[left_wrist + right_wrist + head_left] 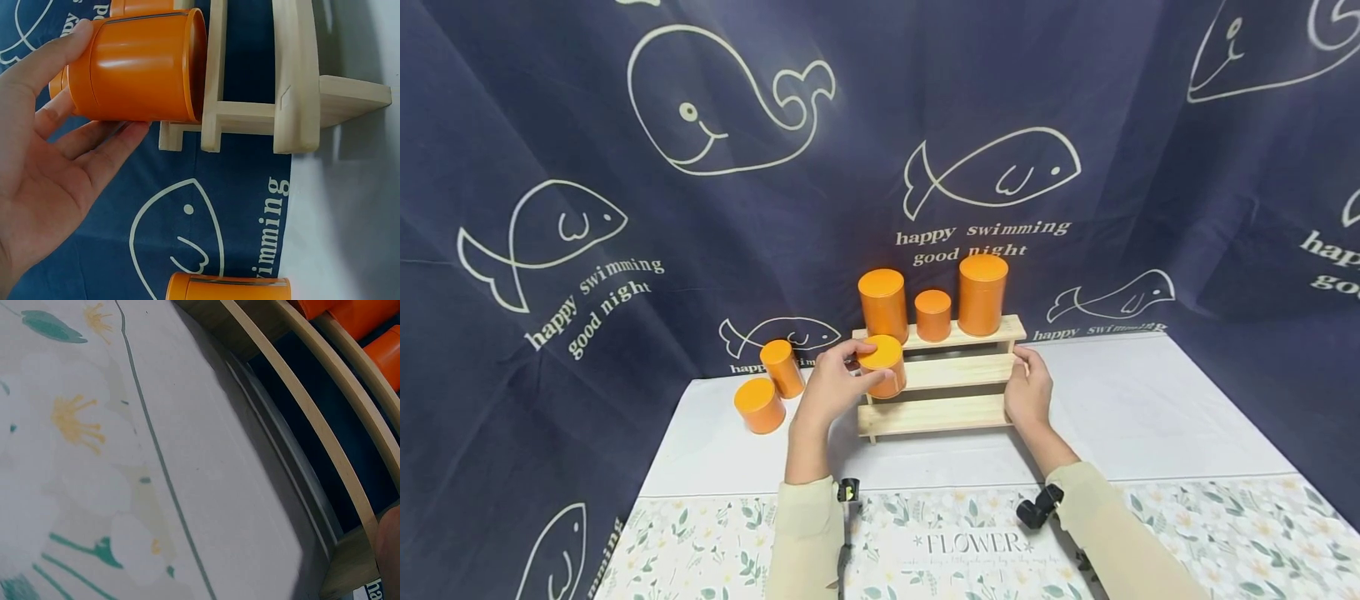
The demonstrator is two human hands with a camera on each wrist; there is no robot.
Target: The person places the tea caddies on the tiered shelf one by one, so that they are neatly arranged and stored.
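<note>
At the left end of the middle shelf, my left hand [835,385] pinches an orange lidded canister [887,358] between thumb and fingers. The left wrist view has the canister's base close against the shelf; whether it bears its weight there I cannot tell. My right hand [1028,390] holds the right end of the three-tier wooden rack [951,414]. Only a bit of that hand shows at the edge of the right wrist view. Along the top shelf stand a tall canister [884,307], a small canister [933,317] and another tall canister [982,296], all orange.
Left of the rack, a slim orange canister [784,371] and a short wide canister [760,407] stand on the white table [1120,417]. A flower-print cloth [955,508] covers the front. Behind hangs a dark blue curtain [850,225] with fish drawings.
</note>
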